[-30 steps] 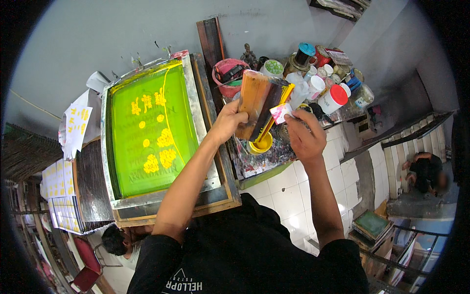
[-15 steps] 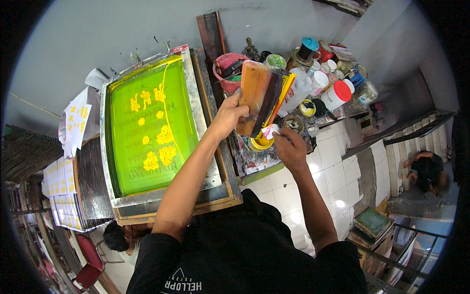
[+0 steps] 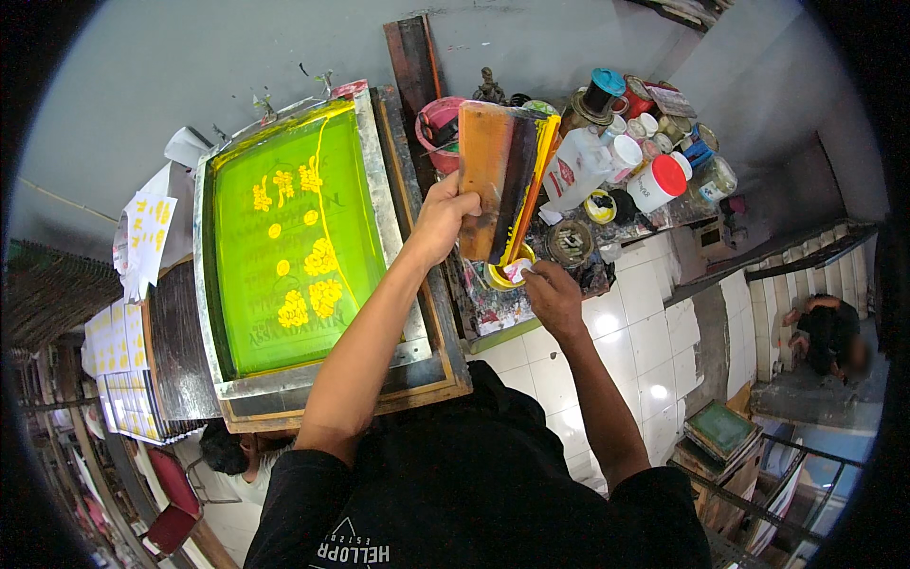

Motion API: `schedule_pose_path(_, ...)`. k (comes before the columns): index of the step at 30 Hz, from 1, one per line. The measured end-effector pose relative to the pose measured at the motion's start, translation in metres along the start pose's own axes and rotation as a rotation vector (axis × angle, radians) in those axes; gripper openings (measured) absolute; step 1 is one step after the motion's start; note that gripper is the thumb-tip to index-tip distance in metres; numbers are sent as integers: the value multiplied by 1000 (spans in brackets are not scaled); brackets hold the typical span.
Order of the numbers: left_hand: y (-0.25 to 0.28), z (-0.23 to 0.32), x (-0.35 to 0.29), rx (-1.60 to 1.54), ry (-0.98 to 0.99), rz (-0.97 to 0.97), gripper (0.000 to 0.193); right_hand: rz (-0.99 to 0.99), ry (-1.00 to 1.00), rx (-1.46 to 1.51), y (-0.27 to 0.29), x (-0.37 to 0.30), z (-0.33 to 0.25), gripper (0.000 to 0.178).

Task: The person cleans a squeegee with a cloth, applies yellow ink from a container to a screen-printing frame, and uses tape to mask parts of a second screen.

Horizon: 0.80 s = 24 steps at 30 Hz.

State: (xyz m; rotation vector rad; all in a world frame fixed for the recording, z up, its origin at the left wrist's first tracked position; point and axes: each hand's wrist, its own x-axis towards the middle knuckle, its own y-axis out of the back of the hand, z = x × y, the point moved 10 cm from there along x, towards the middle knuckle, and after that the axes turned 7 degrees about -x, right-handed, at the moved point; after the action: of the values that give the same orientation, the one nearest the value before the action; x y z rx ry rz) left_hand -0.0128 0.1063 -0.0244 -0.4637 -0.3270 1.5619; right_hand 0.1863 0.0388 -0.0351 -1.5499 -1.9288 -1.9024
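my left fingers (image 3: 466, 203) grip one squeegee (image 3: 485, 180) above the surface (image 3: 485, 311), right of one large green screen (image 3: 243, 299); my right fingers (image 3: 536, 277) pinch one small card (image 3: 515, 270) over the nearer of two yellow-rimmed pots (image 3: 497, 282). the step appears to be scraping yellow ink (image 3: 536, 182) off the blade; the next move calls for steadiness.

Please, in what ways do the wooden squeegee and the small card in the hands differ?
The squeegee is much larger than the card. The squeegee is brown and black with yellow paint along one edge; the card looks white and pink. The left hand holds the squeegee, the right hand the card. Both are close to the yellow tub.
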Motion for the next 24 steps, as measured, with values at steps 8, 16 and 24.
schedule_pose_path(8,2,3,-5,48,-20,54,36,-79,49,-25,-3,-2,1,18)
schedule_pose_path(16,-27,17,-21,129,-124,-29,38,-313,171,59,-15,5,2,14)
schedule_pose_path(24,-47,19,-31,207,-111,-115,46,-496,137,219,-15,8,10,17)
